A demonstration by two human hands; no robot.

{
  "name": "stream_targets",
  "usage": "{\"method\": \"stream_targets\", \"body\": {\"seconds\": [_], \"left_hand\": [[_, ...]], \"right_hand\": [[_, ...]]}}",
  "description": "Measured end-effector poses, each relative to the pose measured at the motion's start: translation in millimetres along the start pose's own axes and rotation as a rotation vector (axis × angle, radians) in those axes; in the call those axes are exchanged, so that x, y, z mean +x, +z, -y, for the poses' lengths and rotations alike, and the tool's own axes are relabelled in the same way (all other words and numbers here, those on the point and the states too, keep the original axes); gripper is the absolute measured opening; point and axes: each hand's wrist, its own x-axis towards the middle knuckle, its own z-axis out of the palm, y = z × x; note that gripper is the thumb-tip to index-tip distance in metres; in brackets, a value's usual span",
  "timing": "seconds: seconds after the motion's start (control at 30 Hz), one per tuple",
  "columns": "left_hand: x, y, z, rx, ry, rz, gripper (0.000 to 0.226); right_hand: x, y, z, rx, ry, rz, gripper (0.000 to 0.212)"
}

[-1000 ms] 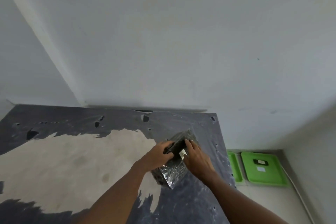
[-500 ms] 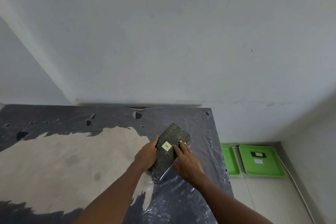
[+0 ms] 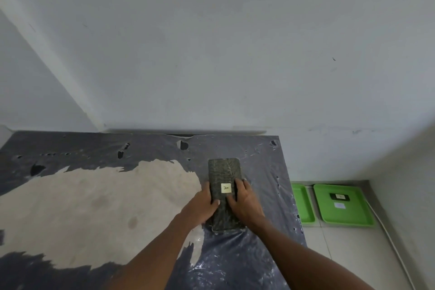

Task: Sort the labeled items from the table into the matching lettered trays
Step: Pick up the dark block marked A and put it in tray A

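On table (image 3: 98, 207): one packet (image 3: 224, 172), two hands.

A dark green patterned packet (image 3: 224, 192) lies flat on the table (image 3: 94, 200), its long side running away from the camera, with a pale square label (image 3: 226, 188) marked "A" facing up. The left hand (image 3: 202, 203) grips the packet's left edge and the right hand (image 3: 244, 200) its right edge, both hands' fingers lying over its top face beside the label. On the tiled floor (image 3: 341, 254) to the right of the table sit two green trays side by side: the nearer tray (image 3: 303, 205) partly hidden by the table edge, the farther tray (image 3: 342, 213) holding a small dark item (image 3: 339, 196) and a pale tag (image 3: 339, 205).
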Motion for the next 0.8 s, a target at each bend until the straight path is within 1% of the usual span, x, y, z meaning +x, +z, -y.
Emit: {"method": "stream_targets", "body": {"seconds": [0.07,0.1,0.13,0.17,0.23,0.27,0.33,0.4,0.47,0.57,0.63,0.7,0.8], "left_hand": [[1,-4,1,0.041,-0.003,-0.018,0.05],[3,-7,1,0.09,0.015,-0.053,0.043],[6,-10,1,0.13,0.027,-0.101,0.036],[8,-13,1,0.151,0.031,-0.142,0.033],[12,-17,-2,0.194,0.025,-0.17,0.037],[14,-19,-4,0.222,0.03,-0.163,0.04],[18,-21,-8,0.307,0.065,-0.14,0.042],[20,-23,-10,0.445,0.114,-0.145,0.045],[19,-26,-8,0.542,0.175,-0.146,0.052],[20,-31,-5,0.638,0.311,-0.129,0.066],[20,-32,-2,0.687,0.339,-0.091,0.072],[22,-31,1,0.748,0.357,0.003,0.084],[23,-23,5,0.819,0.385,0.119,0.098]], "right_hand": [[-1,-4,3,-0.096,0.014,-0.018,0.056],[-5,-3,5,-0.15,0.033,-0.038,0.061],[-11,1,7,-0.193,0.06,-0.046,0.07],[-17,6,9,-0.223,0.091,-0.027,0.085],[-28,22,15,-0.259,0.145,0.061,0.113],[-32,30,17,-0.262,0.164,0.094,0.122],[-31,39,21,-0.237,0.188,0.122,0.13],[-25,37,19,-0.227,0.173,0.145,0.131],[-19,27,7,-0.273,0.074,0.186,0.13],[-8,3,-26,-0.402,-0.193,0.316,0.133],[3,-14,-46,-0.486,-0.345,0.384,0.135],[14,-30,-58,-0.578,-0.437,0.418,0.136],[23,-46,-69,-0.673,-0.477,0.436,0.129]]}}
